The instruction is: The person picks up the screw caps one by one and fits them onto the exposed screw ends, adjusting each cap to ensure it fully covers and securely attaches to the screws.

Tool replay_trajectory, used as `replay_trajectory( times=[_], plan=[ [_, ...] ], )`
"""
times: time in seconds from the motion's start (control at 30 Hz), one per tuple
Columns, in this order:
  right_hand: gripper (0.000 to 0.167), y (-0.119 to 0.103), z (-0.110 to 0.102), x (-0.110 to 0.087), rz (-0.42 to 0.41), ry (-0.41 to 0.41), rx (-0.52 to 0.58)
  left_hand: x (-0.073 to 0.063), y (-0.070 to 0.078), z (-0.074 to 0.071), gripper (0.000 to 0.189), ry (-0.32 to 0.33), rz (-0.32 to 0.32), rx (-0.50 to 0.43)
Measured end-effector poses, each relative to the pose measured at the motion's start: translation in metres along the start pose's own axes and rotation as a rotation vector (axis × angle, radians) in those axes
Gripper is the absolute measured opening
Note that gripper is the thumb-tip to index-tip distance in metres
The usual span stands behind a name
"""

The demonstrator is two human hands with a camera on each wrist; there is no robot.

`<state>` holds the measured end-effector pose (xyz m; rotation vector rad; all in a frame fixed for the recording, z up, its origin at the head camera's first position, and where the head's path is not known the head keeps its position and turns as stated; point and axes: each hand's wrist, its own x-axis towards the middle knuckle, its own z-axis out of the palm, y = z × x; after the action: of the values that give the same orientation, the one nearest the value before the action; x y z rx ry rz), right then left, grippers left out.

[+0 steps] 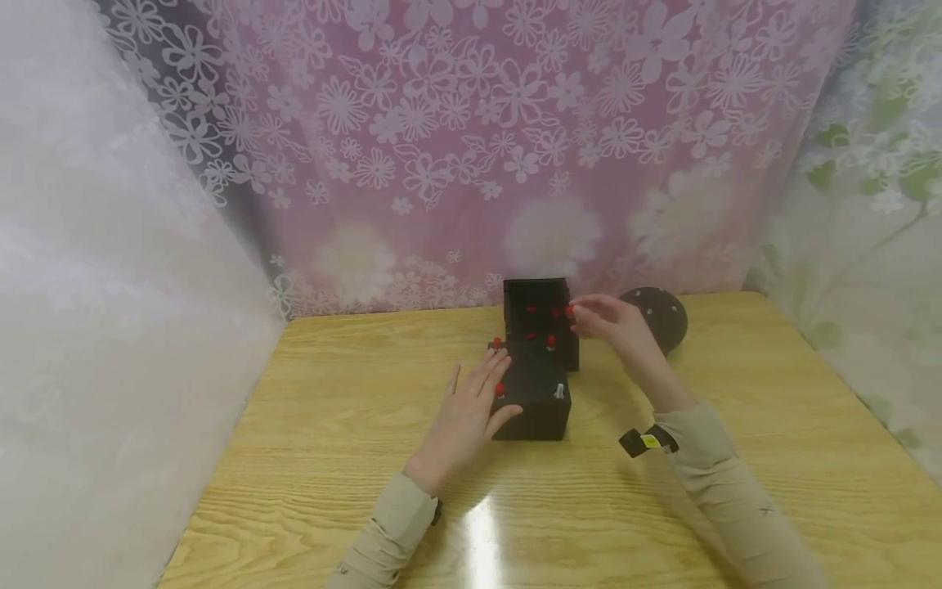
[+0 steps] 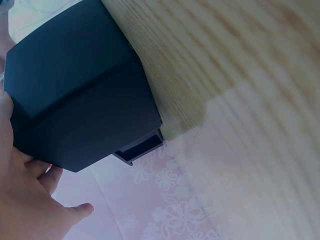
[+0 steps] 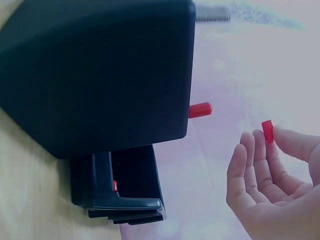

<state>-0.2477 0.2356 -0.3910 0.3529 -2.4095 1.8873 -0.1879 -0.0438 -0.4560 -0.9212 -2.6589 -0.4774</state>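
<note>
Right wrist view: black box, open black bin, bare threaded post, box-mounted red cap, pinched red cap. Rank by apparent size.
1. Black box
2. Open black bin
3. Bare threaded post
4. Box-mounted red cap and pinched red cap: too alike to rank

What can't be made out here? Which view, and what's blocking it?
Head: exact count of red caps inside the black box; too small and blurred.
Head: left part of the round black piece; right hand covers it.
Left wrist: top of the black block; turned away.
Left wrist: rest of the left hand; cut off by the frame edge.
</note>
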Motion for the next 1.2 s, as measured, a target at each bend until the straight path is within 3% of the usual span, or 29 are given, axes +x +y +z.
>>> replay_trajectory(
  times=[0.2,0.53,0.73,1.2],
  plan=[
    [0.042,0.001,-0.003,-0.022,-0.012,-0.02,-0.044,0.0,0.0,0.001,0.074,-0.006,-0.003,-0.014],
    [0.037,-0.001,0.004,-0.047,0.064,-0.092,-0.081,-0.001,-0.001,0.002,0.075,0.0,0.004,-0.005],
    [0.036,0.0,0.008,-0.054,0.095,-0.118,-0.112,0.0,-0.001,0.002,0.074,0.006,0.009,-0.013],
    [0.028,0.006,0.01,-0.057,0.026,-0.245,-0.141,-0.001,-0.001,0.002,0.074,0.012,0.011,0.006]
  ],
)
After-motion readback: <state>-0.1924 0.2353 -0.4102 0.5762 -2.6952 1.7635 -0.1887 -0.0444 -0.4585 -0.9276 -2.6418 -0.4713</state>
